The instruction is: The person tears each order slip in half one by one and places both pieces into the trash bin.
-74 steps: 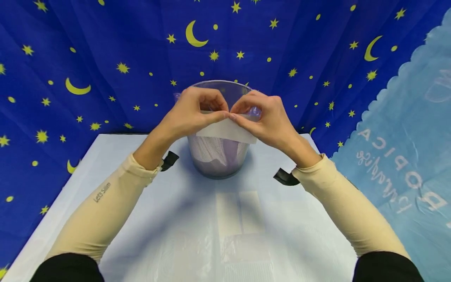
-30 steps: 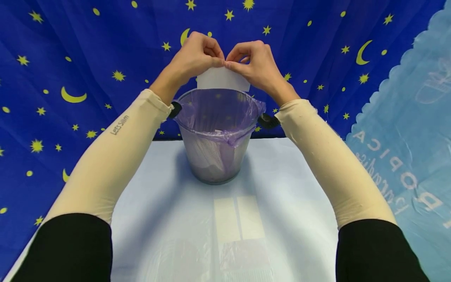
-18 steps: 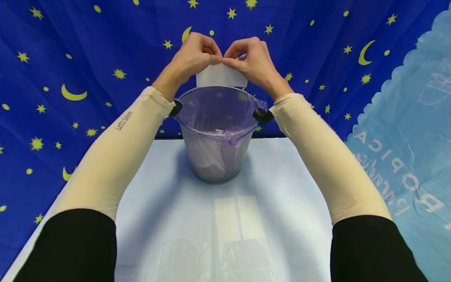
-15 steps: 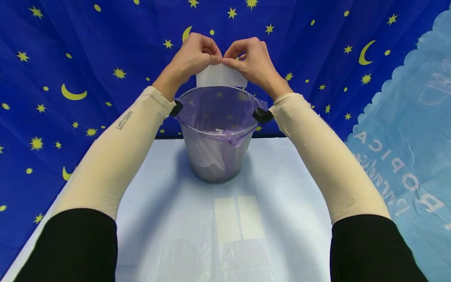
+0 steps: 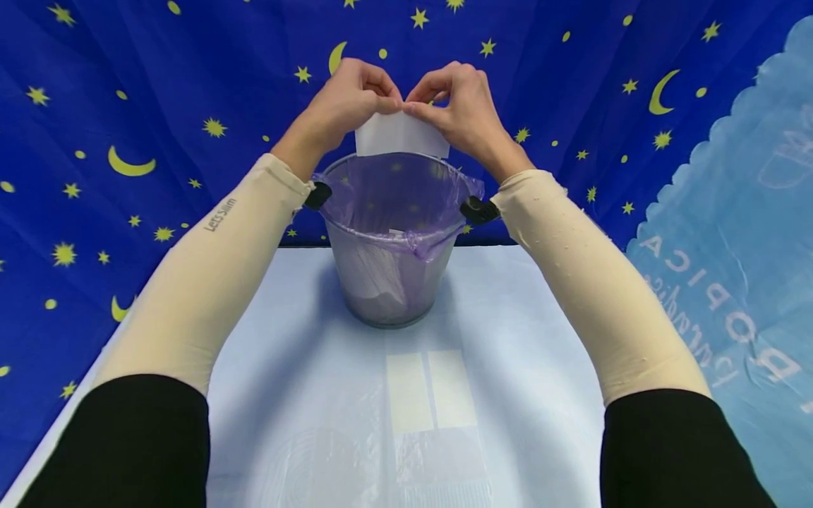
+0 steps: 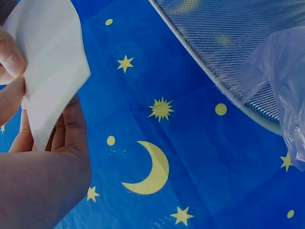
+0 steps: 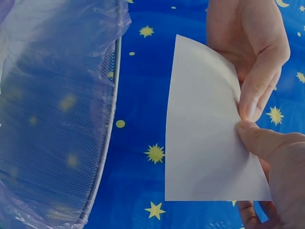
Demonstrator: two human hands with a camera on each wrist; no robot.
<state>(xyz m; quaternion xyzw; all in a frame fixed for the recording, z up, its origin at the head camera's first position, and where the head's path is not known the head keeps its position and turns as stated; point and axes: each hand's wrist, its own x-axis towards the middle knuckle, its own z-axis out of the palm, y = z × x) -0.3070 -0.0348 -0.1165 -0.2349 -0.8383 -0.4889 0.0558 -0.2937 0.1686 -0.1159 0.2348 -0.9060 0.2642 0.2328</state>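
Observation:
A white rectangular sheet of paper (image 5: 401, 134) hangs from both hands, behind and above the far rim of the wastebasket. My left hand (image 5: 352, 99) pinches its top edge between thumb and fingers. Close beside it, my right hand (image 5: 460, 106) pinches the same edge, the thumb tips nearly meeting. The right wrist view shows the whole sheet (image 7: 209, 129), plain and slightly bent. In the left wrist view the paper (image 6: 55, 62) curves away from the left fingers. The mesh wastebasket (image 5: 387, 282) has a purple plastic bag (image 5: 425, 243) folded over its rim.
Two pale rectangular strips (image 5: 409, 391) lie side by side on the white table (image 5: 521, 317), in front of the basket. Clear plastic (image 5: 330, 466) lies at the near edge. A blue curtain with stars and moons (image 5: 209, 63) hangs behind, and a light blue cloth (image 5: 730, 268) at the right.
Since the earliest frame, both hands have raised the paper from in front of the basket to beyond its far rim. Over the last half second they have barely moved.

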